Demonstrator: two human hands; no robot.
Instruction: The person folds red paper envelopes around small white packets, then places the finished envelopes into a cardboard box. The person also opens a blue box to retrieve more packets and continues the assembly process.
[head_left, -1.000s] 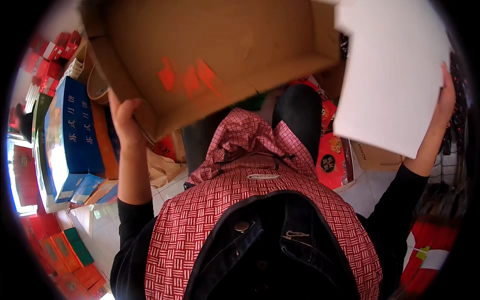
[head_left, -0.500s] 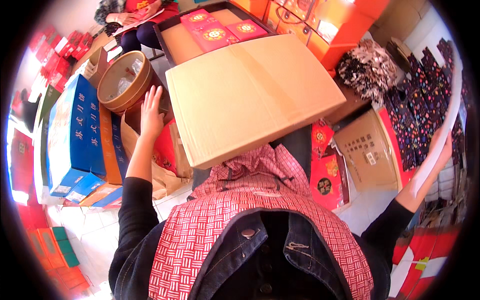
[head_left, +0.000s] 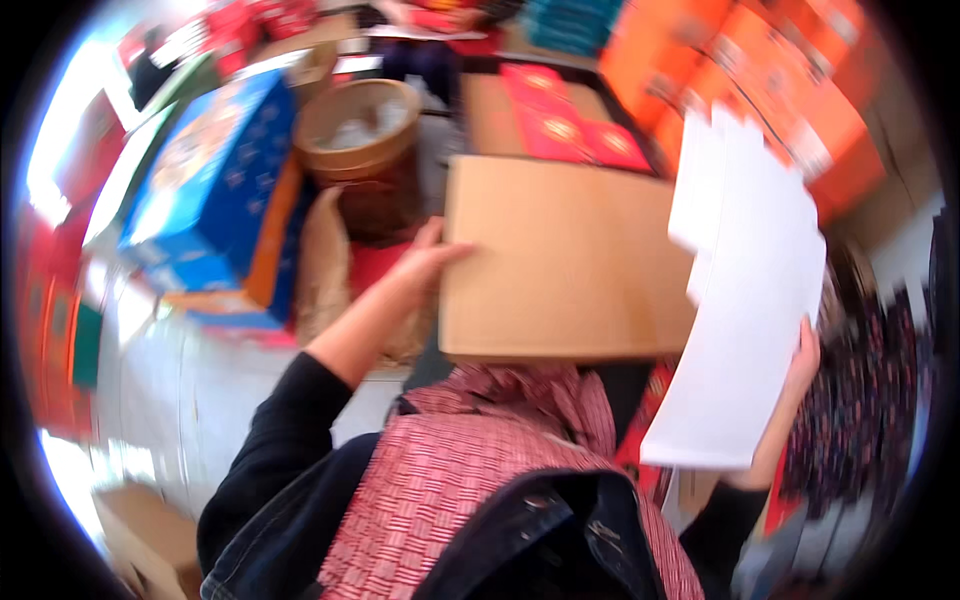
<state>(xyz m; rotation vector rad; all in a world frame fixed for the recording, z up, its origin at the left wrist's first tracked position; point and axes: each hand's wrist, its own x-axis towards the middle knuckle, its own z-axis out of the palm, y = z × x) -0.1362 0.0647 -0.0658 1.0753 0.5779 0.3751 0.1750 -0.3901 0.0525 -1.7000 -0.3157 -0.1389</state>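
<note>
A closed brown cardboard box [head_left: 560,265] lies in front of me, its flat top facing up. My left hand [head_left: 425,262] is at the box's left edge, thumb over the top and fingers spread apart along the side. My right hand [head_left: 803,360] grips a white die-cut sheet [head_left: 740,300] with stepped edges by its right side. The sheet stands tilted over the box's right end and hides part of it. Whether it is one sheet or several I cannot tell.
Beyond the box, red packages [head_left: 560,125] lie in a dark-rimmed tray. A round tub [head_left: 360,150] and blue cartons [head_left: 210,180] stand at left. Orange boxes [head_left: 760,90] are stacked at far right, dark patterned pieces [head_left: 860,400] at right. Another person [head_left: 430,50] sits beyond.
My right hand has swung the white sheet in from the far right to the box's right end. My left hand has come to the box's left edge. The view has turned.
</note>
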